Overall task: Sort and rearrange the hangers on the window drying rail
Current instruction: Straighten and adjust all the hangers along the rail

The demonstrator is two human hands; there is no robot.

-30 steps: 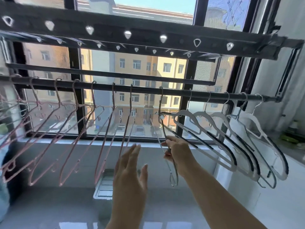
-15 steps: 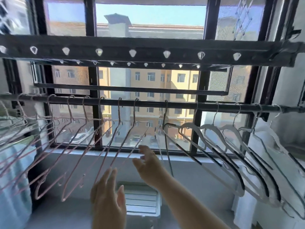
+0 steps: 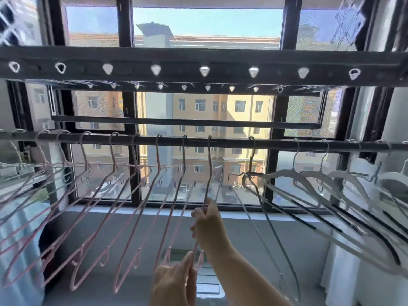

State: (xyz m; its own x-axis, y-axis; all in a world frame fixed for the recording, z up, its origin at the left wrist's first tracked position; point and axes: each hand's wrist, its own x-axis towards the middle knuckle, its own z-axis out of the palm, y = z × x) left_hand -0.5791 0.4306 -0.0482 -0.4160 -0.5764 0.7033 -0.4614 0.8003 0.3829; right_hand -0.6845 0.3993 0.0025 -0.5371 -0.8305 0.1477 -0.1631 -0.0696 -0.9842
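Observation:
A dark drying rail [image 3: 220, 142] runs across the window. Several thin pink hangers [image 3: 123, 202] hang along its left and middle stretch. A silver wire hanger [image 3: 262, 208] hangs at centre right. Thick white hangers with black strips [image 3: 309, 191] fill the right end. My right hand [image 3: 206, 221] pinches the arm of the rightmost pink hanger [image 3: 208, 173]. My left hand [image 3: 176, 281] is lower down, fingers against the bottom end of that same hanger.
A perforated upper bar [image 3: 198, 67] with teardrop holes runs overhead, a thinner bar [image 3: 183, 122] sits behind the rail. The white window sill [image 3: 132, 209] lies below. Pale blue cloth [image 3: 15, 250] hangs at far left. A white vent [image 3: 208, 286] sits under my hands.
My right hand left the silver hanger, moved left and closed on the rightmost pink hanger. My left hand rose to that hanger's lower end. The view tilted upward.

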